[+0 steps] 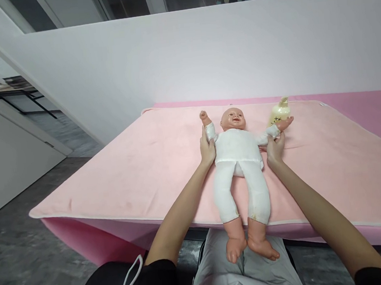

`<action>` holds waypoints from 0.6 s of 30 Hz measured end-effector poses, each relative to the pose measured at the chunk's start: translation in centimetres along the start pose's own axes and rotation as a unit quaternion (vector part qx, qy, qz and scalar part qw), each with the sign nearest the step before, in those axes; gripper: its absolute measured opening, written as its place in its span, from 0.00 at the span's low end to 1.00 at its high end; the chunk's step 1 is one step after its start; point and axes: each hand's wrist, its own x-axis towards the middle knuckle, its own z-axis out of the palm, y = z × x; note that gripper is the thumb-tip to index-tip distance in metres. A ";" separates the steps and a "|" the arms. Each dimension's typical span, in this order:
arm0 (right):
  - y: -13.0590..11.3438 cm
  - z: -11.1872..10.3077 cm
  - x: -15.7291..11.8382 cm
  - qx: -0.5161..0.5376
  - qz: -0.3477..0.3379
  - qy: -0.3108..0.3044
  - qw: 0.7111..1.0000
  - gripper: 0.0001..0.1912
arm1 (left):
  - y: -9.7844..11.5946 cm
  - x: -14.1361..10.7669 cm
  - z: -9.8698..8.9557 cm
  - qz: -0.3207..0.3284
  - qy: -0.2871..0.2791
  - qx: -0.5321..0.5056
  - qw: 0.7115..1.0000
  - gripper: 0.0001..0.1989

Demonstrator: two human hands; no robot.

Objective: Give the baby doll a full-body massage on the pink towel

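Note:
A baby doll (237, 149) with a white cloth body lies on its back on the pink padded mat (139, 170). Its head points to the wall and its bare feet hang over the mat's near edge. My left hand (207, 149) is closed around the doll's arm on the left, below its raised fist. On the other side my right hand (275, 148) grips the white sleeve of the outstretched arm. Just behind that arm stands a pale yellow pump bottle (278, 113), partly hidden by the doll's hand.
A white wall (201, 55) rises behind the table, with dark glass above it. Darker pink cloth (378, 113) shows under the mat at the right. A white cable (126, 283) runs beside my left arm. At the left is a door (10, 148).

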 end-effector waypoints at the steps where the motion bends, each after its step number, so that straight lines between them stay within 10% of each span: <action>1: -0.1 0.1 -0.1 -0.004 -0.020 0.000 1.000 0.28 | 0.4 -0.1 0.0 0.016 -0.005 0.015 1.000 0.32; 18: -1.3 -0.2 -1.0 -0.248 -0.192 -0.170 0.934 0.27 | 2.0 -0.6 0.3 0.103 -0.064 0.157 0.980 0.29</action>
